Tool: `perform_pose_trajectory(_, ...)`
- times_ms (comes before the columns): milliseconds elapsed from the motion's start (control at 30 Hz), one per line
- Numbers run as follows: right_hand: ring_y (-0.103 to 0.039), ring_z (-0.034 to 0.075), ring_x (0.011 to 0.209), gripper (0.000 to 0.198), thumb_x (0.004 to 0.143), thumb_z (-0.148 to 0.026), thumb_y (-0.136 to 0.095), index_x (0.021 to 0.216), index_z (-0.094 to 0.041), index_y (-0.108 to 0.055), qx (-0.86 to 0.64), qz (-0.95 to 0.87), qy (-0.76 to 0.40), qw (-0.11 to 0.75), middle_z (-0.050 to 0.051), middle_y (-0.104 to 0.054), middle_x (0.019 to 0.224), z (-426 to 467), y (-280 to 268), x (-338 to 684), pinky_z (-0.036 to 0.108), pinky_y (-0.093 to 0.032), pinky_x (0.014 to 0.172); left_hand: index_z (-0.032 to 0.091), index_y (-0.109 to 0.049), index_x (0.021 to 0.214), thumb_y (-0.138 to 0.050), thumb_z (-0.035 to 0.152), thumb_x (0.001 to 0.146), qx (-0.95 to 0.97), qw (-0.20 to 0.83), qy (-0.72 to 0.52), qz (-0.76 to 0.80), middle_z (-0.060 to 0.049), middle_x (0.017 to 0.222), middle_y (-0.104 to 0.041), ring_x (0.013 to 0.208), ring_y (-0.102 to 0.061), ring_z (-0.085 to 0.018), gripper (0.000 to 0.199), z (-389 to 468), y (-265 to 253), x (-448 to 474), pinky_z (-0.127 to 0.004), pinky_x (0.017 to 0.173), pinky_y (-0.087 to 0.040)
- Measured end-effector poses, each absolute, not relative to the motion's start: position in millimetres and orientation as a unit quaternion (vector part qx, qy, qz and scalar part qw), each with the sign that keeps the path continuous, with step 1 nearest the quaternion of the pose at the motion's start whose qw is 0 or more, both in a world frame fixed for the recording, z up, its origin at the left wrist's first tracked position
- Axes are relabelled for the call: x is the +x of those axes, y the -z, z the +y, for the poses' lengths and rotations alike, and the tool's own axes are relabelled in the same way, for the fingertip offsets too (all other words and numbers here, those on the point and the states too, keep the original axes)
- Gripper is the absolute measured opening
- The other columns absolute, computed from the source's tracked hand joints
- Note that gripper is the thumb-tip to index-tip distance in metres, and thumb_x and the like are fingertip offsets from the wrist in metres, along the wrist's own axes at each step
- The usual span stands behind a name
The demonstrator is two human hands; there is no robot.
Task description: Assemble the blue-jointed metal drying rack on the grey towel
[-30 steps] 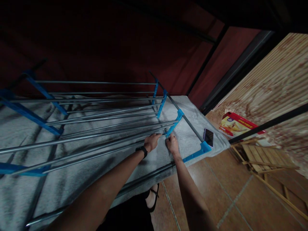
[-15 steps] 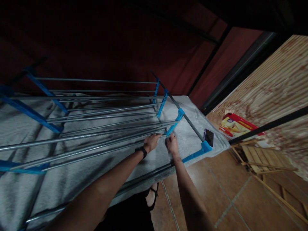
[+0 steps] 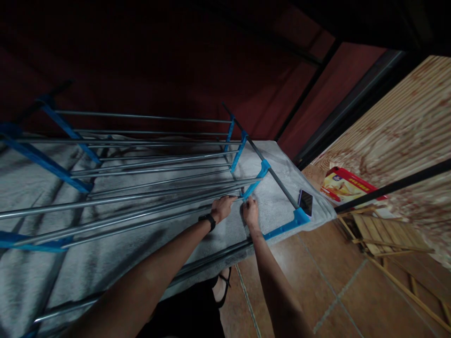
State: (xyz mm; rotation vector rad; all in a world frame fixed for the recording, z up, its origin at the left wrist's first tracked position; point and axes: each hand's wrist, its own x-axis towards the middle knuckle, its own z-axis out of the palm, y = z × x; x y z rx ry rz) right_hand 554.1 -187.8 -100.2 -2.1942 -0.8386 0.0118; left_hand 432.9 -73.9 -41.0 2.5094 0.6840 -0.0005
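A rack of grey metal tubes [image 3: 155,170] joined by blue plastic brackets lies on a grey cloth [image 3: 268,206]. My left hand [image 3: 221,208], with a dark band on the wrist, is closed around the right end of a metal tube, beside a blue bracket [image 3: 254,184]. My right hand [image 3: 250,213] is pressed against the lower end of that same bracket, with its fingers bent around it. The joint between tube and bracket is partly hidden by my fingers. Nearer my body, another blue bracket [image 3: 287,226] sits on the end bar.
A phone [image 3: 305,203] lies on the cloth's right corner. Past that edge are a red and yellow box [image 3: 347,184] and a folded wooden chair [image 3: 384,232] on the tiled floor [image 3: 327,277]. A dark red panel [image 3: 169,61] rises behind the rack.
Both hands stay at the same joint, and my right forearm has shifted slightly left. The view has tilted a little; the rack looks unchanged.
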Motion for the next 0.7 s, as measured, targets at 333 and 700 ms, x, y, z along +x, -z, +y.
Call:
perform_pose_trajectory(333,-0.052,0.021,0.081,0.036,0.083,-0.014,-0.045,0.112,-0.014,-0.065,-0.853,-0.335,-0.013,0.399,0.007,-0.057,0.087,-185.7,107.8,561.9,0.035,-0.047,0.084,0.028,-0.056,0.141,-0.037,0.013,0.098,0.933,0.274,-0.015,0.234,-0.009,0.127,-0.067,0.118,-0.062,-0.022,0.050,-70.3,46.9,436.2,-0.034,0.100,-0.050)
perform_pose_trajectory(700,-0.054,0.020,0.077,0.033,0.079,-0.017,-0.048,0.103,-0.014,-0.070,-0.848,-0.332,-0.060,0.410,0.006,-0.060,0.082,-186.6,111.5,571.4,0.032,-0.047,0.080,0.017,-0.056,0.136,-0.038,0.014,0.098,0.931,0.225,-0.128,0.258,-0.013,0.125,-0.065,0.120,-0.057,-0.026,0.042,-64.4,45.4,414.8,-0.042,0.109,-0.040)
